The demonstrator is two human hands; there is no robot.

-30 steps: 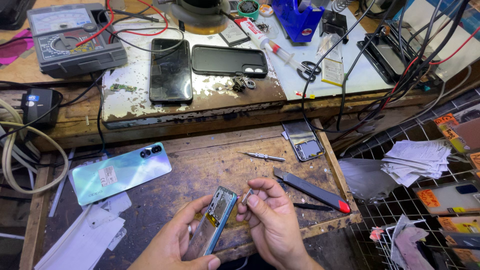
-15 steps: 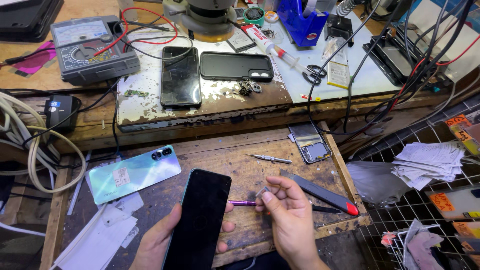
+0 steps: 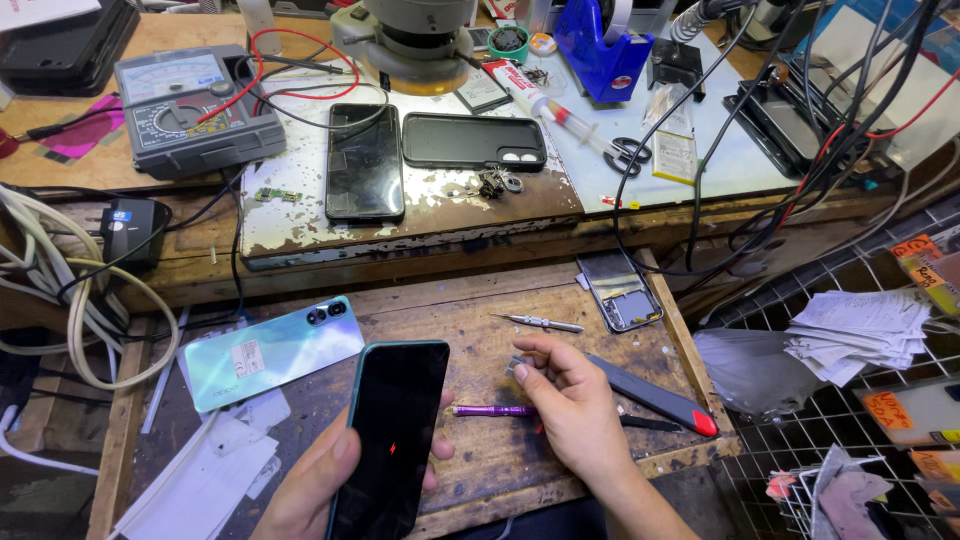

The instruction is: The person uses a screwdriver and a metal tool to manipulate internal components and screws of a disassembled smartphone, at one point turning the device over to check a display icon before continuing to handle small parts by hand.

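Worn wooden bench (image 3: 480, 310), left hand (image 3: 320, 490) grip closed round dark phone (image 3: 392, 440), right hand (image 3: 570, 400) pinching small metal part (image 3: 519, 367), white-labelled iridescent phone back (image 3: 270, 350) alongside

The small part (image 3: 518, 366) pinched in the right hand (image 3: 570, 405) is too tiny to identify; the phone's (image 3: 393, 440) lower end is cut off.

The left hand (image 3: 320, 480) enters from about 7 o'clock, palm turned up, forearm out of view below the edge. Its thumb lies along the near left side of what it cradles, and fingertips (image 3: 443, 448) peek out on the far right side, curled upward. The right hand (image 3: 570, 405) comes in from 5 o'clock, wrist and bare forearm angling down toward the bottom edge. It is back-up, knuckles toward 11 o'clock, with thumb and forefinger pinched together at the tip, the remaining fingers loosely curled under. The two hands sit near each other, not touching.
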